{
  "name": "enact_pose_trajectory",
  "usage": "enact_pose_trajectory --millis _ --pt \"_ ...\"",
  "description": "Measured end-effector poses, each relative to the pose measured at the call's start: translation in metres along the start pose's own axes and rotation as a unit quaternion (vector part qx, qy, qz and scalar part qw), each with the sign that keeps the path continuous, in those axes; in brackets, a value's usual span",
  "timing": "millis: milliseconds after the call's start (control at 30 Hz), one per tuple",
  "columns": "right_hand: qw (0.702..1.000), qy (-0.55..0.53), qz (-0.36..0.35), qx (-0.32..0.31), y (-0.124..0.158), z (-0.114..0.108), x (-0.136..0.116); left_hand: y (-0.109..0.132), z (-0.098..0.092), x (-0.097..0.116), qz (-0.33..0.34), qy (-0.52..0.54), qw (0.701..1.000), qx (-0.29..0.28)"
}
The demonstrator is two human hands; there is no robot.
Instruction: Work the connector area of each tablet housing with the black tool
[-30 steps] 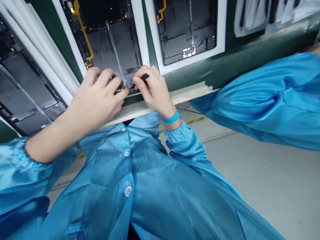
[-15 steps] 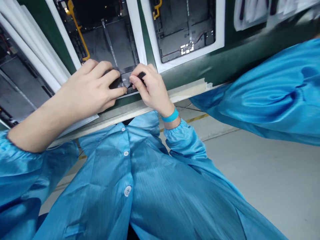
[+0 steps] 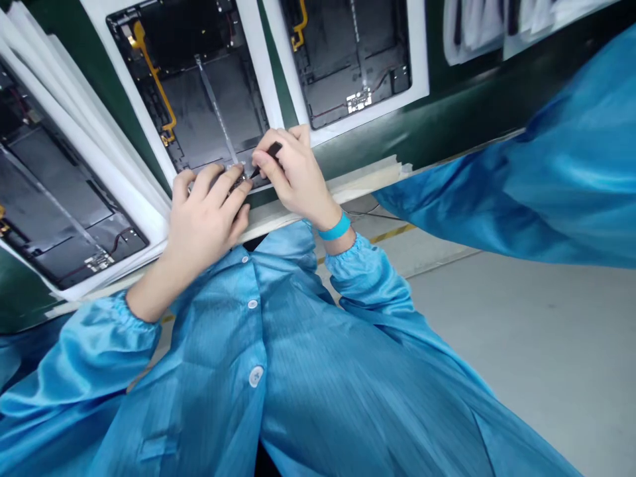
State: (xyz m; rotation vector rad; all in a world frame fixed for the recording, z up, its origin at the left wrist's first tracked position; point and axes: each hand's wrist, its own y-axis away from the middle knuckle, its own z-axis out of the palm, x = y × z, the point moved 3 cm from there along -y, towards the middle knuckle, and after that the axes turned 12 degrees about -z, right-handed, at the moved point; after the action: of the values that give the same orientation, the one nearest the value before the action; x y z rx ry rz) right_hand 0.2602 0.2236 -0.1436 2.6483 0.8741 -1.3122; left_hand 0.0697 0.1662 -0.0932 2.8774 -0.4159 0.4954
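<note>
- Left hand (image 3: 206, 222) has swung in toward my chest, its forearm steeper now.
- Green panel (image 3: 447, 126) beyond my hands carries white-framed bays (image 3: 263, 66), each holding a dark device housing.
- Just past my fingers, one housing (image 3: 209, 112) lies long axis away from me, yellow flex cable (image 3: 154, 86) along its left.
- Right hand (image 3: 293, 179) pinches a black pointed tool (image 3: 271, 154), tip angled down-left at that housing's near edge.
- Left fingers (image 3: 218, 189) curl on that edge; I can't tell whether they grip anything.

The bare left hand (image 3: 206, 222) lay back-up with its pale fingers (image 3: 214, 189) spread and slightly curled, the forearm angling up from the lower left. The bare right hand (image 3: 293, 175), a turquoise strap (image 3: 334, 226) round its wrist, sat just beside it, thumb and fingers pinched together.
</note>
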Motion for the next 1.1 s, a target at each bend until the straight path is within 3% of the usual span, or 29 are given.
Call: enact_pose_trajectory --millis 233,367,700,933,1100 --pt "1.0 -0.007 -0.015 0.01 -0.004 -0.005 0.0 0.01 0.022 -0.001 -0.056 0.049 0.997 0.03" --pt "0.998 0.014 -0.035 0.055 -0.006 -0.013 0.0 0.012 0.028 -0.004 -0.061 0.054 0.996 0.038" --pt "0.989 0.034 0.004 0.143 -0.002 -0.014 0.007 0.012 0.024 0.001 -0.051 0.044 0.998 0.019" --pt "0.989 0.009 -0.002 0.151 0.0 -0.015 0.006 0.002 0.024 0.008 -0.066 0.044 0.997 -0.001" --pt "0.991 0.04 0.027 0.124 -0.001 -0.014 0.004 -0.002 0.023 0.011 -0.063 0.042 0.997 0.009"
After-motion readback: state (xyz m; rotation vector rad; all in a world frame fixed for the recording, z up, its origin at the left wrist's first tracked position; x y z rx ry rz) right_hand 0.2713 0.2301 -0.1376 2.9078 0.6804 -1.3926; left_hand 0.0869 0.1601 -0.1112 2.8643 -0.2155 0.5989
